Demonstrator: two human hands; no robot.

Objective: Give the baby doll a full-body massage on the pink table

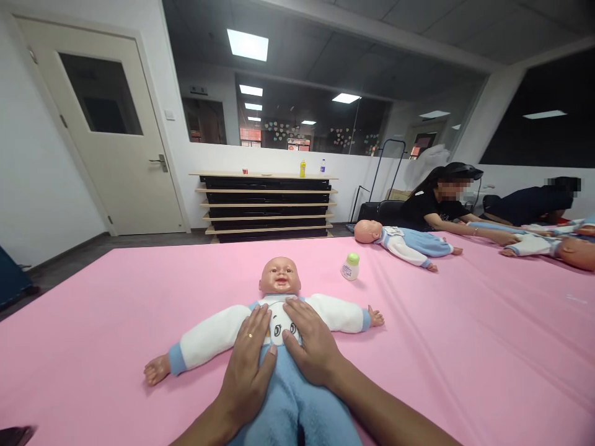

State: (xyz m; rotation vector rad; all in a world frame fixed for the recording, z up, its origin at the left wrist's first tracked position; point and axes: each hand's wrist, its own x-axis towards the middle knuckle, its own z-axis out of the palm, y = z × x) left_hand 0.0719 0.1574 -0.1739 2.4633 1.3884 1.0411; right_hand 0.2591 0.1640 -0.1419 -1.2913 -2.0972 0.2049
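A baby doll point(279, 280) in a white and blue suit lies on its back on the pink mat point(116, 310), arms spread, head away from me. My left hand point(248, 359) lies flat on the left side of its chest, fingers stretched out, a ring on one finger. My right hand point(310, 341) rests flat on the right side of the chest, fingers together and extended. Neither hand holds anything. The doll's legs run toward me under my forearms.
A small white bottle with a green cap point(350, 267) stands beyond the doll's arm. A second doll point(400, 241) lies at the far right, where two people point(437, 201) lean over other dolls. Stacked shelves point(267, 204) and a door point(111, 124) stand behind.
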